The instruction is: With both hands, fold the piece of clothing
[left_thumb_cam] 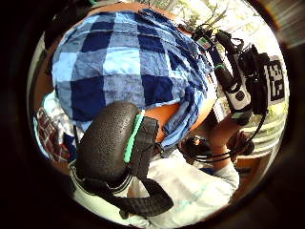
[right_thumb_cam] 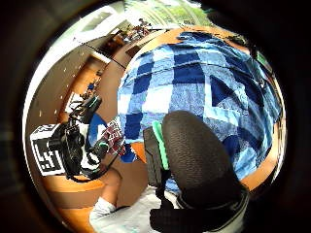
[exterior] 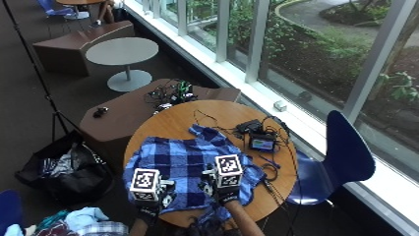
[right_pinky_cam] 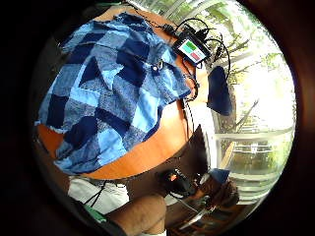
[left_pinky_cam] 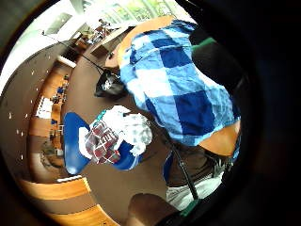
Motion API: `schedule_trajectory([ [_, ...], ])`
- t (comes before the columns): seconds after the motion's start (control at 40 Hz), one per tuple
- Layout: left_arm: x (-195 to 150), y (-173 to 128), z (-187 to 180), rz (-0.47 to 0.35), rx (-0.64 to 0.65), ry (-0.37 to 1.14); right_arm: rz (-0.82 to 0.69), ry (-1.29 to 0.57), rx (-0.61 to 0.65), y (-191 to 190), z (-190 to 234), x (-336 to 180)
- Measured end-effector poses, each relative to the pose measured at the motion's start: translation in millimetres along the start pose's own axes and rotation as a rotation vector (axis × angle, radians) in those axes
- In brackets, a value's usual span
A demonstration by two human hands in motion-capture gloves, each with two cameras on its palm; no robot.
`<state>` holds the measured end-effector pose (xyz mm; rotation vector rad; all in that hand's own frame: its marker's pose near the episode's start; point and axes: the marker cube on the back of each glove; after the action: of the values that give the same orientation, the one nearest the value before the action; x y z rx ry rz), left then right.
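While a blue-and-white checked shirt (exterior: 187,169) lies spread across a round wooden table (exterior: 164,128), a person brings both gloved hands in over its near edge, apparently to begin folding it. From the outside view the left hand (exterior: 152,202) hangs over the shirt's near left corner and the right hand (exterior: 225,191) over its near right part, the two set apart from each other, which would suit taking the cloth at two places at once. Neither hand can be seen gripping cloth, and whether the fingers are apart or together cannot be told from any view: the thumb-side palm views show only a rounded glove pad in front of the shirt.

The garment is open and mostly flat, though rumpled, with one end trailing toward the far side of the table and its near hem drooping just over the table edge, as the left little-finger-side view shows. No fold is visible yet, so the task looks to be at its start.

Beside the shirt, on the window side of the table, a small device with a lit screen (exterior: 264,143) sits among loose cables (exterior: 270,172); the shirt's right edge lies near them, and a fold toward that side could catch them. A blue chair (exterior: 340,157) stands by the window, and a dark bag (exterior: 62,169) rests on the floor to the left.
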<state>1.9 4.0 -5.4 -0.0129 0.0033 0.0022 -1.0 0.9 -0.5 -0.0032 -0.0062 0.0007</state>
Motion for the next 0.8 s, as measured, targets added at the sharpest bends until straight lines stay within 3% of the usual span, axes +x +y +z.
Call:
schedule_trajectory([
  [0.624, 0, 13, -14, -0.018, -0.009, -0.012, -0.034, -0.024, -0.034, 16, 5, -2],
  [0.799, -11, 21, 29, -0.048, -0.051, -0.027, -0.051, -0.047, -0.156, 32, 49, 9],
])
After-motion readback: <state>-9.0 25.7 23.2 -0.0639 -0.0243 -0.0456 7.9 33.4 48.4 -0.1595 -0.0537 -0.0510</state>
